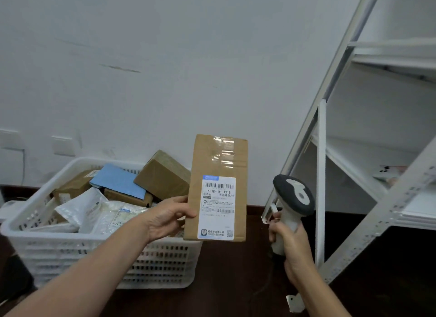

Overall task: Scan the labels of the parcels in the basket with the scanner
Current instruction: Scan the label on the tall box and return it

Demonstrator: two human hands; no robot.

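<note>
My left hand [167, 216] holds a flat brown cardboard parcel [218, 156] upright above the basket's right end, gripping its left edge. Its white shipping label [217, 208] with barcodes faces me. To the right, my right hand [291, 240] grips the handle of a white and grey handheld scanner [293, 195], whose head sits level with the label and a short gap away from the parcel. The white plastic basket [70, 247] at lower left holds several parcels: brown boxes [162, 174], a blue envelope [118, 181] and white poly bags [80, 208].
A white metal shelving unit [368, 180] stands at the right, its frame close behind the scanner. A small white item [391, 171] lies on one shelf. Wall sockets [63, 145] sit on the white wall behind the basket. The floor is dark brown.
</note>
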